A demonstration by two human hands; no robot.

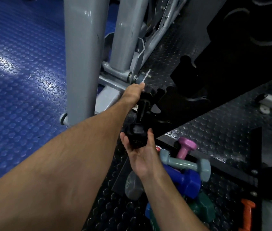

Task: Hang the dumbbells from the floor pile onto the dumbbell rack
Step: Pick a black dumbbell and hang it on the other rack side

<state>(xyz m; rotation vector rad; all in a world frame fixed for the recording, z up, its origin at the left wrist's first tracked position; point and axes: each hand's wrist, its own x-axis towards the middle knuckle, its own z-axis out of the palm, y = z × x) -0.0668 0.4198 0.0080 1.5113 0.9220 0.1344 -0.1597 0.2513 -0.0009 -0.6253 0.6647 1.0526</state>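
Cupping the near end of a black dumbbell [136,130], the right hand [140,155] curls its fingers [123,139] around that head, while the left hand [134,91] grips the far end against the black rack [215,84]. Below lies the floor pile: pink [186,146], grey-blue [187,164], blue [185,180], green [200,209], orange [247,214].

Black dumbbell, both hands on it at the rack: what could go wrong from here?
1. The right hand only cups the near head of the black hex dumbbell from below; if it slips, it may drop onto the pile of coloured dumbbells beneath.
2. The left hand grips the far head beside the black rack's notched edge; fingers could get pinched there.
3. The rack is dark, so the slot is hard to see.
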